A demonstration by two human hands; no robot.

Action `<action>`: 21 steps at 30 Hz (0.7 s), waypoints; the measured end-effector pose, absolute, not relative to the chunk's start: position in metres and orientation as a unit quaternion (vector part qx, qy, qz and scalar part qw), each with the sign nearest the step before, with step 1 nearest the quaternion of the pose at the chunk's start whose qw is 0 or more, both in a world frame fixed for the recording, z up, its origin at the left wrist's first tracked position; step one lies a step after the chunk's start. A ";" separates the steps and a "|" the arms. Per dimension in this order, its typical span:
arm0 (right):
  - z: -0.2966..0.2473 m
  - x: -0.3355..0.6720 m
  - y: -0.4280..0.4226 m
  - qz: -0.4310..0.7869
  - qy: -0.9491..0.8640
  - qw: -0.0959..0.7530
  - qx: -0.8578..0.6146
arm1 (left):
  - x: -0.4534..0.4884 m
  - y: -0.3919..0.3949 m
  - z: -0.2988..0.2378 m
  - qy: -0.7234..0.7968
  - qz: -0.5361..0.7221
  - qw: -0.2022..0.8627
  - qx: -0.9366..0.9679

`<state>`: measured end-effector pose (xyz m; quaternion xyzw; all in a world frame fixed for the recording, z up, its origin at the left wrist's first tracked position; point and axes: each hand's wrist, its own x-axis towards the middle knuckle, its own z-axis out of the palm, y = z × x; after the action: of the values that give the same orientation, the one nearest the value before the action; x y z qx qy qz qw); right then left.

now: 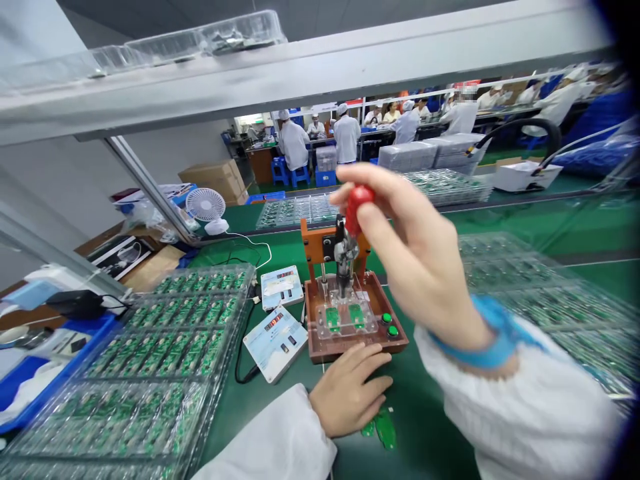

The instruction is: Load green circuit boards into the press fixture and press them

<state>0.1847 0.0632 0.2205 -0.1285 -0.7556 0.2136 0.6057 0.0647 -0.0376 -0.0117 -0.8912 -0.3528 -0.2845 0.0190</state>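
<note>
A green bench fills the lower frame. At lower left, clear trays of small green boards lie stacked within reach of the left arm; more trays sit blurred at right. In the centre stands a brown jig, close in front of the person so both hands can reach it. Two green boards sit under its clear plate, which keeps them in line under the press. The right hand is closed round the red lever knob above the jig and hides part of the frame behind. The left hand rests loosely curled on the bench just before the jig, touching loose boards; whether it grips one I cannot tell. Two meters lie left of the jig, displays facing the person. A small fan stands at upper left
</note>
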 end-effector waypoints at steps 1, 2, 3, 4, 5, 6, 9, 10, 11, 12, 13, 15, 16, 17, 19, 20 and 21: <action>0.209 0.188 0.050 0.167 -0.763 0.608 -0.142 | 0.065 -0.037 -0.012 -0.355 -0.284 0.017 -0.891; 0.198 0.189 0.042 0.130 -0.767 0.610 -0.150 | 0.065 -0.037 -0.012 -0.357 -0.283 0.015 -0.890; 0.187 0.190 0.038 0.108 -0.768 0.612 -0.152 | 0.065 -0.036 -0.012 -0.358 -0.284 0.014 -0.889; 0.177 0.190 0.038 0.101 -0.767 0.616 -0.146 | 0.066 -0.036 -0.011 -0.360 -0.285 0.014 -0.888; 0.168 0.189 0.041 0.108 -0.764 0.622 -0.131 | 0.066 -0.036 -0.010 -0.362 -0.288 0.015 -0.887; 0.160 0.188 0.045 0.120 -0.760 0.629 -0.108 | 0.066 -0.036 -0.009 -0.362 -0.290 0.015 -0.886; 0.139 0.186 0.061 0.145 -0.762 0.631 -0.028 | 0.068 -0.036 -0.005 -0.361 -0.295 0.010 -0.885; 0.132 0.186 0.064 0.147 -0.767 0.624 -0.011 | 0.068 -0.036 -0.004 -0.360 -0.298 0.009 -0.884; 0.126 0.185 0.066 0.149 -0.770 0.620 -0.004 | 0.069 -0.035 -0.004 -0.359 -0.303 0.010 -0.883; 0.120 0.185 0.066 0.155 -0.769 0.620 -0.005 | 0.070 -0.035 -0.004 -0.358 -0.311 0.012 -0.880; 0.115 0.183 0.066 0.165 -0.763 0.625 -0.011 | 0.070 -0.035 -0.004 -0.357 -0.319 0.016 -0.878; 0.107 0.179 0.062 0.185 -0.740 0.646 -0.023 | 0.071 -0.034 -0.007 -0.356 -0.331 0.025 -0.874; 0.105 0.177 0.060 0.195 -0.728 0.656 -0.029 | 0.071 -0.033 -0.009 -0.356 -0.333 0.028 -0.873; 0.103 0.175 0.058 0.205 -0.720 0.662 -0.034 | 0.071 -0.033 -0.011 -0.356 -0.332 0.030 -0.873; 0.101 0.172 0.054 0.219 -0.709 0.670 -0.040 | 0.071 -0.031 -0.016 -0.359 -0.322 0.027 -0.876; 0.101 0.171 0.053 0.224 -0.705 0.672 -0.042 | 0.072 -0.031 -0.017 -0.360 -0.315 0.022 -0.878; 0.101 0.171 0.052 0.227 -0.702 0.674 -0.044 | 0.072 -0.031 -0.018 -0.360 -0.311 0.012 -0.880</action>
<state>0.1707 0.0521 0.1009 -0.0438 -0.7021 0.2268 0.6736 0.0725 -0.0312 -0.0178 -0.8796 -0.3599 -0.3107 0.0124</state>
